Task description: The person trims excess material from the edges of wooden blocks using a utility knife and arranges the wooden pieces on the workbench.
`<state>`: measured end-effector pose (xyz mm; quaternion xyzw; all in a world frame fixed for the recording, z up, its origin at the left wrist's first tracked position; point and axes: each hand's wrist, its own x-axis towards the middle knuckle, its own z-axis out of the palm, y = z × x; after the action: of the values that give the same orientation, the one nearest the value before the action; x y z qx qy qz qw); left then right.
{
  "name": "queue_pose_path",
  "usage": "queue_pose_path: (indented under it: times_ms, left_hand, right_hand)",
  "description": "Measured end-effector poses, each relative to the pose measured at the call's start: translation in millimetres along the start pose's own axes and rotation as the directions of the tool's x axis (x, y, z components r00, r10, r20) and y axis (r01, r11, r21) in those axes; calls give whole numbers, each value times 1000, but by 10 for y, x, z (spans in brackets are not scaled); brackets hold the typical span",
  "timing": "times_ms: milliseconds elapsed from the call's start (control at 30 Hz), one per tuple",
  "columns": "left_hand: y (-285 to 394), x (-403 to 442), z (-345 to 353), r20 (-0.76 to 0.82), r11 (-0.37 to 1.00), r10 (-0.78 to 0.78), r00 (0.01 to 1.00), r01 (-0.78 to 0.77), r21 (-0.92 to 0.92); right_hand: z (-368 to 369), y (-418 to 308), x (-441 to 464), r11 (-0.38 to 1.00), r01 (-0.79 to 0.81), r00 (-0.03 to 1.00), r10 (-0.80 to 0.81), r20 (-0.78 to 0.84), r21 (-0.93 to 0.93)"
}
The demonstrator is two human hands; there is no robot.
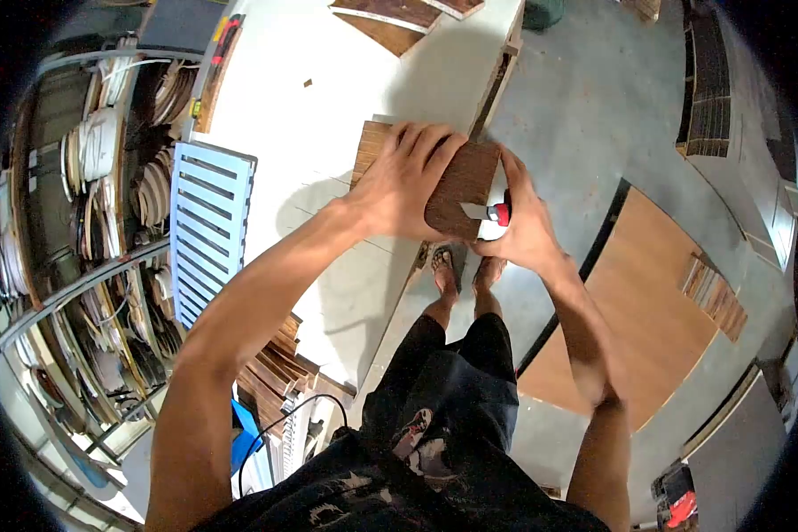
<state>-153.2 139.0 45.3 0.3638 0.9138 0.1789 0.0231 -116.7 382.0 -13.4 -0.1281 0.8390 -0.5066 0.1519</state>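
Observation:
My left hand [399, 182] grips a small dark brown wood-grain panel [466, 177] from its left side, fingers over the top. The panel is raised at the right edge of the white table [328, 97]. In my right hand [530, 222] is a utility knife [503, 214] with a red part, its short blade lying over the panel's lower right area. The right index finger reaches along the panel's right edge. A lighter brown wood-grain piece [369, 146] lies on the table, partly covered by my left hand.
A pale blue slatted rack [211, 226] stands at the table's left edge. Shelves with rolls of edging strip [89, 160] are further left. Brown offcuts [390, 25] lie at the table's far end. A large tan board [643, 310] lies on the floor at right.

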Motion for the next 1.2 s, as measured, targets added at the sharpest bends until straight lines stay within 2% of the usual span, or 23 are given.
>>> queue_pose_path:
  times_ms: [33, 133, 167, 200, 267, 333, 367, 433, 467, 533, 600, 700, 800, 833, 867, 933, 1000, 1067, 1167, 1200]
  left_hand:
    - [21, 18, -73, 25, 1000, -1, 1000, 1, -4]
    - [34, 86, -392, 311, 991, -78, 947, 108, -80]
    - [54, 113, -510, 394, 982, -105, 913, 158, -105]
    - [68, 146, -666, 392, 963, -55, 918, 153, -223]
    - [-1, 242, -762, 582, 849, -14, 813, 317, -423]
    - [-131, 303, -769, 727, 671, 102, 679, 492, -555]
    - [-187, 268, -735, 693, 727, 30, 720, 460, -510]
    - [-156, 180, -730, 608, 815, -96, 788, 413, -406]
    - [-43, 43, -823, 390, 909, -148, 909, 281, -308]
    - [303, -219, -805, 146, 960, -205, 968, 228, -161]
    - [656, -589, -511, -68, 976, -216, 974, 218, 24]
    - [581, -707, -92, -281, 944, -117, 953, 194, 266]
    - [300, -620, 114, -247, 954, -66, 967, 133, 267]
    - [237, -591, 119, -243, 957, -51, 969, 117, 264]
    - [181, -622, 93, -131, 991, -74, 989, 88, 104]
    - [64, -577, 134, -211, 964, 29, 977, 28, 264]
    - [-32, -475, 128, -246, 944, 95, 964, -10, 328]
    - [-89, -369, 78, -246, 955, 103, 964, -27, 295]
    - [-108, -141, -322, 168, 948, 86, 982, -133, 288]
    - [-194, -64, -237, 172, 952, 114, 978, -157, 264]
  right_hand:
    - [6, -13, -19, 998, -4, 1000, 5, -10, 65]
    - [-74, -215, -78, 970, 30, 1000, -30, -4, 243]
    - [-107, -312, -114, 946, -23, 999, 10, 41, 323]
    - [-100, -373, -137, 915, -79, 995, 48, 87, 396]
    - [-47, -358, -169, 818, -217, 970, 121, 211, 532]
    - [-88, -515, -174, 694, -326, 942, 184, 279, 642]
    - [-83, -546, -155, 625, -389, 919, 215, 329, 676]
    - [-166, -574, -151, 506, -601, 799, 369, 475, 619]
    - [-108, -591, -159, 414, -648, 756, 448, 477, 639]
    - [-76, -511, -178, 291, -721, 678, 483, 554, 629]
    - [-81, -633, -116, 225, -767, 611, 540, 579, 600]
    - [-83, -699, 70, 52, -812, 500, 577, 646, 582]
    - [-105, -558, 156, -26, -813, 481, 533, 696, 582]
    - [-128, -551, 184, -31, -824, 454, 561, 692, 566]
    - [-148, -543, 225, -34, -834, 431, 585, 687, 551]
    - [-158, -640, 295, -35, -835, 414, 617, 669, 549]
    - [-156, -608, 308, -87, -833, 399, 590, 702, 546]
    - [-190, -558, 323, -131, -830, 378, 583, 719, 542]
    - [-190, -507, 335, -178, -816, 361, 587, 725, 550]
    - [-185, -473, 303, -186, -807, 368, 585, 723, 561]
